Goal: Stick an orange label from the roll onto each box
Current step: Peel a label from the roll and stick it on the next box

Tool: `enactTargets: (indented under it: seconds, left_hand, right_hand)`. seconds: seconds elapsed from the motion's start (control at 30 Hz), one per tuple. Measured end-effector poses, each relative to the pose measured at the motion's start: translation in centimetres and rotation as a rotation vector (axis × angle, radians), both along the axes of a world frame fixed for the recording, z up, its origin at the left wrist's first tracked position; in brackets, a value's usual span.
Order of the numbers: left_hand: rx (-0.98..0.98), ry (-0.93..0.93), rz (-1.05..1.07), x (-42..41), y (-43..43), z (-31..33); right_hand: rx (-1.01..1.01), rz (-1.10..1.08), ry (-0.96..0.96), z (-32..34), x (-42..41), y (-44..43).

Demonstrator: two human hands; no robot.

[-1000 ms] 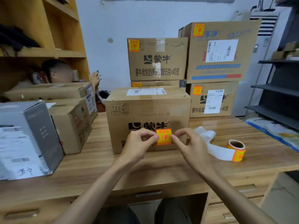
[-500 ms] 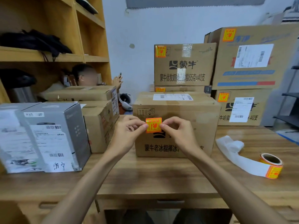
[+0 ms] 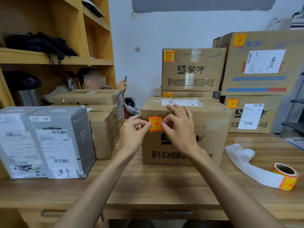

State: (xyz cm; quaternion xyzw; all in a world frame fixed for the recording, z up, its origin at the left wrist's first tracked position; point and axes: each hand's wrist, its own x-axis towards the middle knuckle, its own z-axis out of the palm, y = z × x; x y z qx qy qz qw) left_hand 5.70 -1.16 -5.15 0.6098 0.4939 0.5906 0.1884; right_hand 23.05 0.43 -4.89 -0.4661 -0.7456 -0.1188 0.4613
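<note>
While you hold the orange label (image 3: 155, 124) against the front face of the box (image 3: 205, 142) standing mid-desk, you are in the placing step. Your left hand (image 3: 133, 134) pinches the label's left edge between thumb and forefinger, and your right hand (image 3: 180, 129) pinches its right edge, the other fingers spread loosely over the box's top front edge. The label sits high on that face, near the upper left corner, just above the printed logo; whether it already sticks to the cardboard cannot be told. Your next move, by the look of it, is to lay it flat, release the edges and smooth it down with straight fingers so no corner lifts. The roll (image 3: 285, 176) lies near the right edge of the desk (image 3: 164, 186), well apart from the box, its white backing strip (image 3: 243, 163) trailing back towards it. Nothing blocks your hands. By the left edge, the grey carton (image 3: 65, 137) shows no orange label on its visible sides and probably comes next. The stacked boxes (image 3: 192, 71) at the back right already carry theirs.
</note>
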Motion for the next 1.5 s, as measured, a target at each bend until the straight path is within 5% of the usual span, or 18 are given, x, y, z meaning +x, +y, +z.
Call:
enactTargets:
  seconds: [0.9,1.5]
  left_hand:
    - [0.161,0.026,0.033,3.3,-0.6,-1.7]
    - [0.243,0.205,0.111,3.2,-0.1,-2.2]
  right_hand:
    - [0.088,-0.023,0.109,-0.9,3.9,-1.5]
    - [0.123,-0.081,0.053,-1.3,3.5,-1.3]
